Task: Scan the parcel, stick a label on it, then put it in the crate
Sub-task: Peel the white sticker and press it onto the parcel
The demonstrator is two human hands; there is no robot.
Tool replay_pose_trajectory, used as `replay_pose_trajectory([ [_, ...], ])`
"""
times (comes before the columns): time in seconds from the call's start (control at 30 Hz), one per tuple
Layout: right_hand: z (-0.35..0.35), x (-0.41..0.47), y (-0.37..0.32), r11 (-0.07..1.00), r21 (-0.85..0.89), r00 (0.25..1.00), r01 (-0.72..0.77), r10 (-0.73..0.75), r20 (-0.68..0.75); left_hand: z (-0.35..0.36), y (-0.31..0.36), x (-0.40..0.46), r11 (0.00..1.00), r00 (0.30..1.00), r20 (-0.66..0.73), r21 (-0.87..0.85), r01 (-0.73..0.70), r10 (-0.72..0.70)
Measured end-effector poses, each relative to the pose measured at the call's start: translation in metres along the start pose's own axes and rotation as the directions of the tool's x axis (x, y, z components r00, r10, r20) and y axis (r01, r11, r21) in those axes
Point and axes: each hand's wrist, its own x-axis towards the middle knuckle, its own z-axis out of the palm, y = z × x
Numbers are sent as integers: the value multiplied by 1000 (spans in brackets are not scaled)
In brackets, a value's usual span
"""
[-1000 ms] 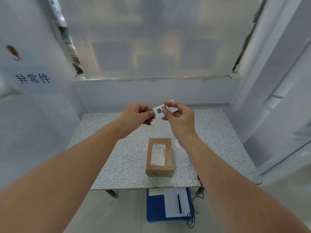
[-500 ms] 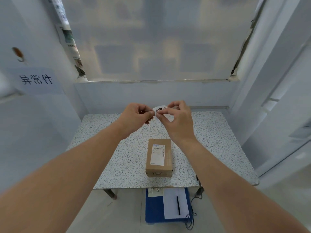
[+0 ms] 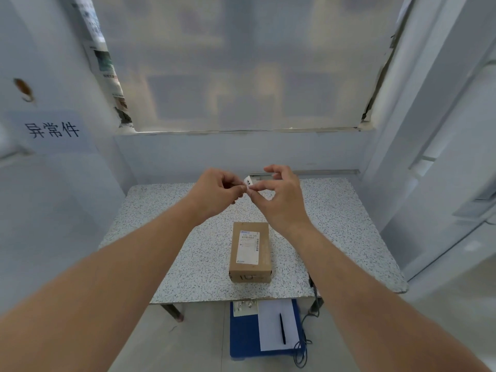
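Two bare forearms are reaching forward from the bottom corners of the view, yours, meeting above the middle of a speckled stone-look table (image 3: 171,253). Nearest to you, on the floor under the table's front edge, a blue crate (image 3: 243,334) is sitting with a white sheet of paper (image 3: 276,326) and a black pen (image 3: 282,328) lying across it, and a dark cable (image 3: 303,347) is hanging down at its right side. Just beyond, on the table near its front edge, the brown cardboard parcel (image 3: 264,248) is lying flat with its long side running away from you; a white shipping label with a barcode (image 3: 249,247) is covering much of its top face. Above and past the parcel, both hands are raised clear of the table. Your left hand (image 3: 214,196) is curling closed, its thumb and forefinger pinching one end of a small white label (image 3: 248,181) printed with black marks too small to read. Your right hand (image 3: 281,196) is pinching the same label from the other side with thumb and forefinger tips, while its remaining fingers are arching loosely open above. The label is showing only as a small sliver between the two sets of fingertips. Farther back, a pale wall is rising to a large frosted window (image 3: 241,63), and a sign with three black characters (image 3: 52,130) is hanging on the left wall.
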Motion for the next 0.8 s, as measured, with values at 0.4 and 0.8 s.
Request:
replay_pose_trajectory([
  [0.4,3,-10,-3,990,100,995,-99,99,6,3,4,-12,995,998,-22,83,-53,55],
  [0.8,19,-21,10,989,45,990,-142,142,-6,17,-17,-16,991,998,-57,133,20,-12],
])
